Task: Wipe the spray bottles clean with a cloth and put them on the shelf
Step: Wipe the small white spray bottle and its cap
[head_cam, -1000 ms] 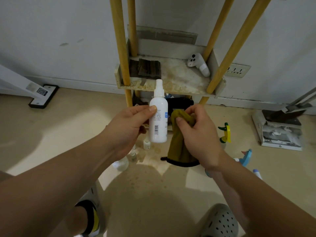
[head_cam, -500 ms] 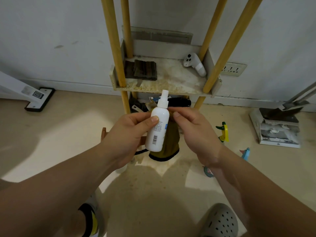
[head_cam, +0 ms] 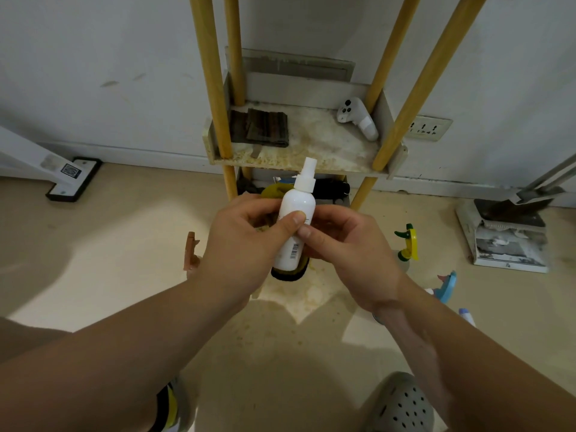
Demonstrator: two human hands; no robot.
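White plastic spray bottle [head_cam: 296,219] stands nearly upright, pinched by the left hand [head_cam: 246,244] and right hand [head_cam: 349,247], olive cloth [head_cam: 291,271] wrapped behind it, just near of the shelf [head_cam: 311,157].

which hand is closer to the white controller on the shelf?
Right. The right hand sits below and slightly left of the white controller, on the same side of the shelf. The left hand is farther left, gripping the spray bottle.
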